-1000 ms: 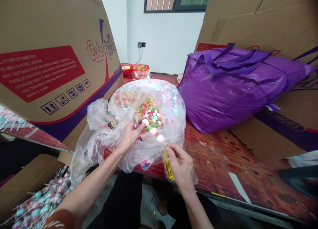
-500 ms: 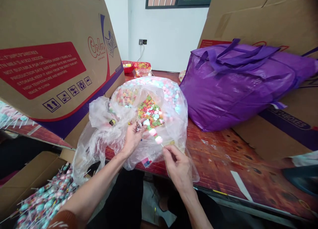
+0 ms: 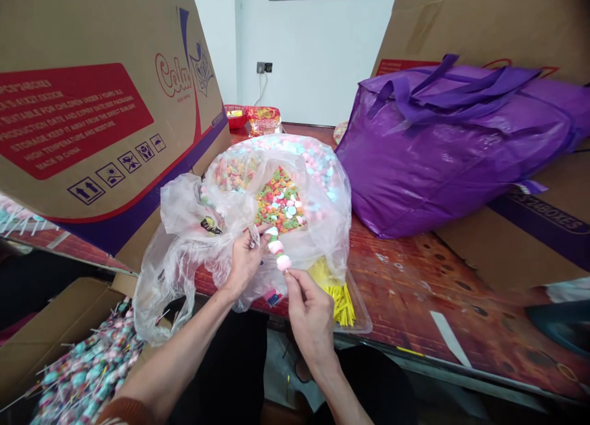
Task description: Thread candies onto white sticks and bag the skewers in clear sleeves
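Candy skewer: we see the skewer (image 3: 283, 263) in front of the opened plastic bag (image 3: 325, 234), slanting between the two hands, its pale and pink pieces alternating with green ones.
Right hand: the hand (image 3: 311, 311) has thumb and forefinger clamped on the skewer's near end.
Left hand: the hand (image 3: 246, 258) has its fingertips at the far end, beside clear plastic; we cannot tell whether they grip.
Loose sweets: we note rings and small marshmallows (image 3: 281, 203) showing through the bag's opening.
Tray: yellow ties (image 3: 343, 305) lie in a clear tray (image 3: 363, 320) on the red-brown table (image 3: 396, 289), right of the bag.
Low box: at lower left, a cardboard box (image 3: 55, 320) holds heaped sweets on sticks (image 3: 87, 369).
Surroundings: we find a printed carton (image 3: 115, 31) at left and a purple bag (image 3: 437, 148) at right.
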`<state>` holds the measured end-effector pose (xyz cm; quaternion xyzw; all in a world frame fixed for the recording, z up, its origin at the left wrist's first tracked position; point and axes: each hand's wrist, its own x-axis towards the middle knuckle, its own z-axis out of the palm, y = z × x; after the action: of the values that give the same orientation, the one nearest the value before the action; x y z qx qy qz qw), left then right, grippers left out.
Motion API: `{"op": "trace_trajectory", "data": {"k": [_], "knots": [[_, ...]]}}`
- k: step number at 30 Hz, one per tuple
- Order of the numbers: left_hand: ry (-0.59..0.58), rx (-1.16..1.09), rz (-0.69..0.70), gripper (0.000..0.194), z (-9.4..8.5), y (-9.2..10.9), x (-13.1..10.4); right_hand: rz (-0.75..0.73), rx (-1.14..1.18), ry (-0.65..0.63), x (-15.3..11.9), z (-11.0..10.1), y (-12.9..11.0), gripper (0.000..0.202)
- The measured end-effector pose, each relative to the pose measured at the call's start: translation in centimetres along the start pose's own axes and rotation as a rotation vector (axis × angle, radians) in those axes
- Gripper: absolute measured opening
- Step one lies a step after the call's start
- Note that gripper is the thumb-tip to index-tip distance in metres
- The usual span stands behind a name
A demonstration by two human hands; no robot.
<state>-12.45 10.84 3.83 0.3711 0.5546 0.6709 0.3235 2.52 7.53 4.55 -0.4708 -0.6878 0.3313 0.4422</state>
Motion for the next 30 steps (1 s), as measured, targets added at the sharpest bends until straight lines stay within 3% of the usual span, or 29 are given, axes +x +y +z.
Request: {"op": "trace_trajectory", "data": {"k": [18,21,25,27,30], "knots": [[0.042,-0.064,-0.104,0.022,-0.2,-0.7,-1.0,0.077,0.066,0.045,0.5,2.1,0.9,0.029],[-0.016,-0.076,-0.129,0.03,-0.3,-0.6,-1.2,0.09,0.114,0.045,1.0,1.6,1.1,0.029],[-0.12,-0.28,-0.184,0.05,-0.8,0.2,-1.5,0.172,0.271,0.0,1.2,0.4,2.1,0.03],[-0.122,-0.36,-0.212,0.057,-1.0,0.8,-1.6,0.23,0.379,0.023,0.9,-0.2,2.6,0.029],[-0.057,-0.439,-0.269,0.053,-1.1,1.6,-1.8,0.304,0.513,0.058,-0.1,-0.8,2.8,0.031]]}}
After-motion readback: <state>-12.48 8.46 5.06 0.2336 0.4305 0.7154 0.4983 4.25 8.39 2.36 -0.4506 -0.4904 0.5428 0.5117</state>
